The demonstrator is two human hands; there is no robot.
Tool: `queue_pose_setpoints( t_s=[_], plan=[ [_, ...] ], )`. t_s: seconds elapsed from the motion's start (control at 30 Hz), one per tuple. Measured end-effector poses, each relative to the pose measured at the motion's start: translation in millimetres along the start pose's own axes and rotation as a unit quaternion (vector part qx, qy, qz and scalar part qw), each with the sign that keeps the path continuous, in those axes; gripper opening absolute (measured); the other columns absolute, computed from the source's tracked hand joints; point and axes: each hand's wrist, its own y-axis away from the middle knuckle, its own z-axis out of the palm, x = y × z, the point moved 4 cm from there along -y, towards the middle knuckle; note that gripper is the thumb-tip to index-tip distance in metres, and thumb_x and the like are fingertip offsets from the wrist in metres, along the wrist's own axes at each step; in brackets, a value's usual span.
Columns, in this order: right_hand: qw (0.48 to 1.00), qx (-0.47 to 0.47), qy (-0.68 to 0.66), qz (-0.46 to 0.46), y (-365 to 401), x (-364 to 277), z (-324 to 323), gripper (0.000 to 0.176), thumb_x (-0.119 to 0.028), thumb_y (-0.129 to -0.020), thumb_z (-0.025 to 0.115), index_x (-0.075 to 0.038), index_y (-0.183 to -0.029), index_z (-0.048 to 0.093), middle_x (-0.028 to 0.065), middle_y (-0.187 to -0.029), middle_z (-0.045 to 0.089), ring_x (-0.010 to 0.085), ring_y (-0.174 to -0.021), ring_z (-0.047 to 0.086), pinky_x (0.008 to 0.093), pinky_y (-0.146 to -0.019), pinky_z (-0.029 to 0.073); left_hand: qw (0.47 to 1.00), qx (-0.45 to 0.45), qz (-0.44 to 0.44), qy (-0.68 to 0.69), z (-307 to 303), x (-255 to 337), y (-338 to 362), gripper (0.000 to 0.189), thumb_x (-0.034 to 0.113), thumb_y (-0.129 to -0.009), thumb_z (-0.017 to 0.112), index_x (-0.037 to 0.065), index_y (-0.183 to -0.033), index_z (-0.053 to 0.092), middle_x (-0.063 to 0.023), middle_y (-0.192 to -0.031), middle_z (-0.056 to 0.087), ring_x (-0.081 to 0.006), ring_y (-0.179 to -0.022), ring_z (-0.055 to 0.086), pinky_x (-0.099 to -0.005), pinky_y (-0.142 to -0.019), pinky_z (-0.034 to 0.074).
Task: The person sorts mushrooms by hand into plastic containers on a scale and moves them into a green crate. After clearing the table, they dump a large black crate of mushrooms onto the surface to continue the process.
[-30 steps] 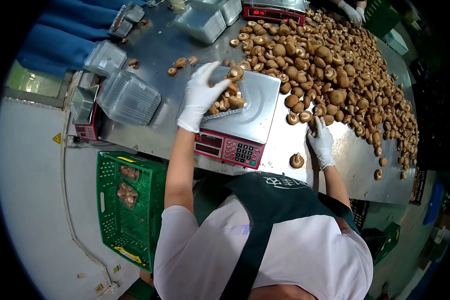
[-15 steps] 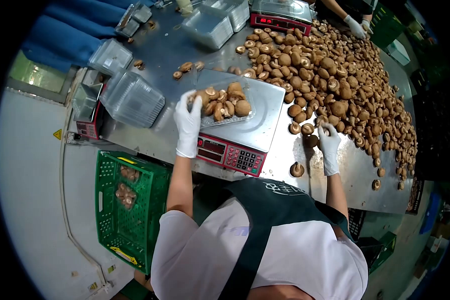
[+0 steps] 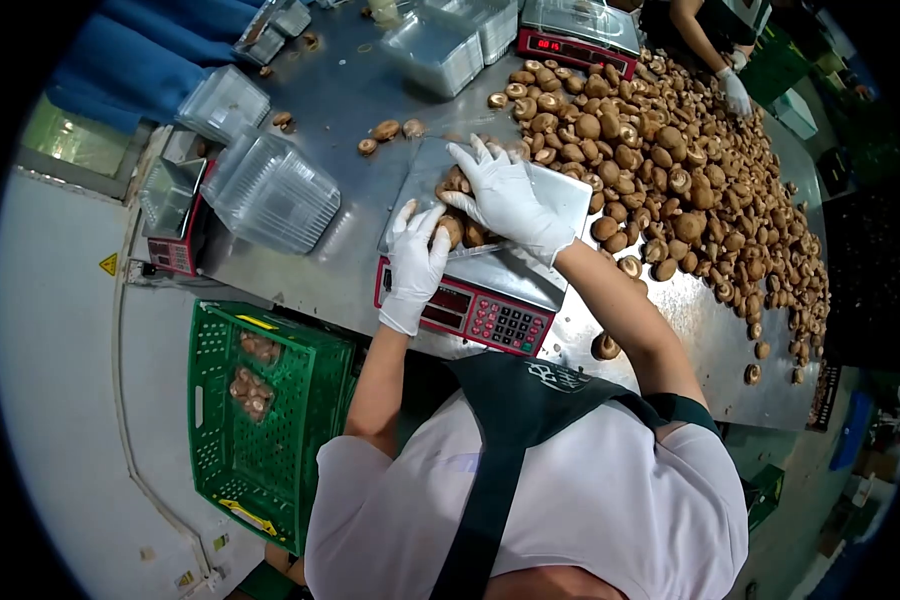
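A clear plastic tray of brown mushrooms (image 3: 451,232) rests on the metal plate of a red scale (image 3: 499,277). My left hand (image 3: 414,262), in a white glove, has its fingers bent over the tray's near left side. Across the top of the mushrooms lies my right hand (image 3: 510,198), also gloved, with its fingers spread. Both hands hide much of the tray and its contents. To the right spreads a large pile of mushrooms (image 3: 705,200).
Stacked empty trays (image 3: 275,195) stand left of the scale, more (image 3: 438,50) behind it. A second scale (image 3: 580,35) is at the back. A green crate (image 3: 260,430) sits below left. A co-worker's gloved hand (image 3: 735,92) touches the pile's far edge.
My right hand has moved left from the pile onto the tray. My left hand has shifted to the tray's near side. The co-worker's hands have moved slightly.
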Motion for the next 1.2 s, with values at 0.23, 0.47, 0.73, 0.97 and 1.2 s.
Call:
queue_pose_setpoints(
  t_s=[0.23, 0.47, 0.73, 0.97, 1.2],
  plan=[
    [0.974, -0.020, -0.222, 0.047, 7.0, 29.7, -24.0, 0.063, -0.038, -0.080, 0.066, -0.009, -0.132, 0.047, 0.0218, -0.137, 0.043, 0.0338, -0.126, 0.043, 0.0395, -0.104, 0.036, 0.981, 0.096, -0.077, 0.152, -29.3, -4.5, -14.7, 0.029, 0.020, -0.090, 0.057, 0.000, -0.109, 0.063, -0.0161, -0.111, 0.061, -0.0284, -0.108, 0.055, -0.0358, -0.096, 0.041],
    [0.937, 0.002, -0.287, 0.200, 32.8, 70.9, -47.1, 0.039, -0.028, -0.085, 0.063, -0.007, -0.118, 0.061, 0.0143, -0.108, 0.065, 0.0204, -0.100, 0.063, 0.0306, -0.087, 0.048, 0.987, 0.059, -0.109, 0.100, -46.6, -38.6, -64.1, 0.034, 0.027, -0.087, 0.061, 0.001, -0.110, 0.063, -0.0172, -0.113, 0.061, -0.0298, -0.106, 0.057, -0.0359, -0.093, 0.043],
    [0.922, -0.024, -0.312, 0.231, 32.8, 67.9, -43.2, 0.036, -0.030, -0.086, 0.065, -0.006, -0.114, 0.064, 0.0112, -0.103, 0.068, 0.0167, -0.090, 0.065, 0.0282, -0.082, 0.049, 0.994, -0.027, -0.067, 0.088, -23.4, -30.7, -87.2, 0.037, 0.031, -0.086, 0.061, 0.005, -0.112, 0.062, -0.0146, -0.112, 0.062, -0.0265, -0.106, 0.058, -0.0324, -0.091, 0.044],
    [0.957, 0.003, -0.250, 0.150, 8.0, 51.1, -17.9, 0.038, -0.029, -0.084, 0.064, -0.007, -0.115, 0.062, 0.0183, -0.104, 0.064, 0.0271, -0.092, 0.065, 0.0336, -0.081, 0.050, 0.977, -0.074, -0.157, 0.126, -31.1, -31.1, -52.7, 0.041, 0.024, -0.081, 0.069, 0.007, -0.118, 0.060, -0.0128, -0.124, 0.055, -0.0249, -0.114, 0.053, -0.0337, -0.096, 0.041],
    [0.993, 0.023, -0.091, 0.073, -1.9, 17.0, 4.2, 0.041, -0.028, -0.079, 0.066, -0.005, -0.113, 0.062, 0.0223, -0.098, 0.063, 0.0354, -0.095, 0.060, 0.0416, -0.086, 0.046, 0.966, -0.075, -0.159, 0.187, -14.8, -30.1, -19.7, 0.054, 0.021, -0.079, 0.072, 0.008, -0.128, 0.053, -0.0127, -0.131, 0.049, -0.0245, -0.122, 0.047, -0.0362, -0.102, 0.037]
  ],
)
